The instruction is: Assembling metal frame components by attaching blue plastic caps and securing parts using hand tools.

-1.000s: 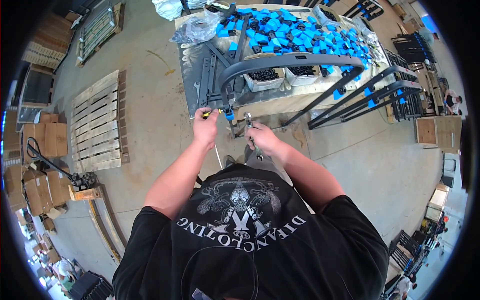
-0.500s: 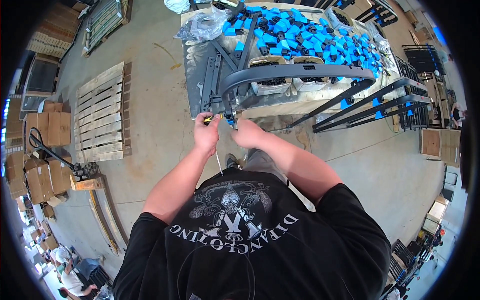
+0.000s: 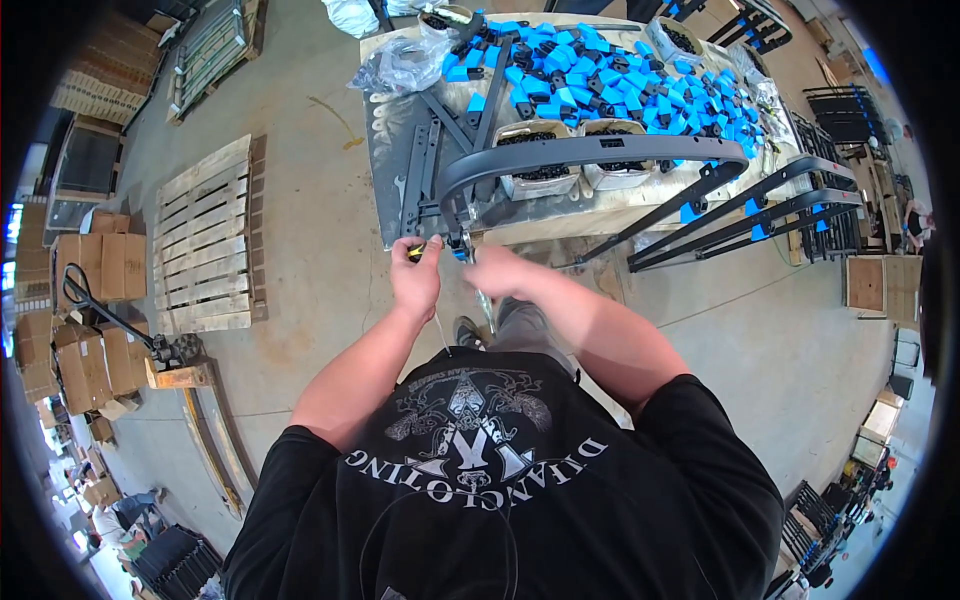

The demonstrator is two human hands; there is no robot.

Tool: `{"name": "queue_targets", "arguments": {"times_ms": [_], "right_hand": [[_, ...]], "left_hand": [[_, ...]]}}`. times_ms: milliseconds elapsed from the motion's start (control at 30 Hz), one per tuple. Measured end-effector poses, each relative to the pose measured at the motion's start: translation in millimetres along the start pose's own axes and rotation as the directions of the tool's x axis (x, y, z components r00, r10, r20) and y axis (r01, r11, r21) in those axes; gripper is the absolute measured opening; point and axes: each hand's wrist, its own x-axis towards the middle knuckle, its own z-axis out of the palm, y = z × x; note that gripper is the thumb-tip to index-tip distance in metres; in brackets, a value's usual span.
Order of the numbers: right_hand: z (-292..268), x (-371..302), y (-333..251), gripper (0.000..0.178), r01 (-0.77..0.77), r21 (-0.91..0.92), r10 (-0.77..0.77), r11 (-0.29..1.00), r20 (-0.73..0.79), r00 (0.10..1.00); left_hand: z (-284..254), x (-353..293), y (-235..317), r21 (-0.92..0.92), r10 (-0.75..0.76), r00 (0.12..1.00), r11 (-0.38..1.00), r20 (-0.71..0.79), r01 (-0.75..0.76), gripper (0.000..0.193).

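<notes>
A black curved metal frame [image 3: 560, 155] leans across the table's front edge, its near end coming down between my hands. At that end a small blue piece [image 3: 459, 254] shows. My left hand [image 3: 418, 284] is closed around a screwdriver [image 3: 416, 254] with a yellow and black handle; its thin shaft points back toward my body. Just right of the frame's end, my right hand [image 3: 497, 270] is closed on a silvery hand tool [image 3: 486, 308]. Part of that tool hangs below the hand, and its exact kind is hard to make out.
A work table [image 3: 388, 150] holds a heap of blue and black plastic caps [image 3: 600, 75], boxes of small black parts [image 3: 537, 175] and flat black bars [image 3: 420, 165]. More black frames [image 3: 745, 225] lean at the right. A wooden pallet [image 3: 205, 235] and pallet jack [image 3: 185, 370] are at left.
The silvery tool below my right hand shows now, where it was hidden before. My left hand has turned slightly on the screwdriver. The whole view has shifted a little.
</notes>
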Motion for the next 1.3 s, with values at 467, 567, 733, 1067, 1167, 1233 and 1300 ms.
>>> {"name": "queue_targets", "arguments": {"times_ms": [467, 567, 733, 1067, 1167, 1233, 1300], "right_hand": [[23.4, -33.8, -45.2, 0.027, -0.174, 0.111, 0.168, 0.978, 0.063, 0.984], [14.7, -16.1, -19.5, 0.034, -0.003, -0.139, 0.004, 0.990, 0.007, 1.000], [19.6, -10.9, -23.0, 0.029, -0.126, -0.125, 0.132, 0.984, 0.043, 0.990], [18.6, -35.6, -39.1, 0.035, -0.201, 0.115, 0.191, 0.973, 0.095, 0.977], [16.2, -25.5, -21.1, 0.035, -0.100, -0.015, 0.101, 0.995, 0.028, 0.995], [1.3, 11.0, 9.0, 0.029, 0.008, -0.614, -0.113, 0.789, -0.132, 0.985], [-6.4, 27.2, 21.3, 0.035, -0.013, -0.830, -0.229, 0.557, -0.169, 0.958]], "left_hand": [[-20.8, -0.5, -2.4, 0.065, -0.064, 0.998, 0.996, -0.015, 0.065, 0.029], [-11.4, -0.2, -8.9, -0.008, 0.088, 0.996, 0.996, -0.001, -0.088, 0.026], [-16.9, 6.7, -7.4, 0.086, -0.021, 1.000, 0.996, 0.017, 0.020, 0.027], [-19.9, 5.0, -9.9, 0.100, -0.009, 0.999, 0.995, 0.031, 0.006, 0.026], [-11.2, 1.4, -7.9, 0.057, 0.068, 0.998, 0.996, 0.004, -0.068, 0.026], [0.1, 0.6, 1.3, 0.081, 0.011, 0.998, 0.997, 0.054, -0.015, 0.026], [1.8, 8.2, -8.6, 0.115, 0.022, 0.997, 0.993, 0.079, -0.031, 0.026]]}}
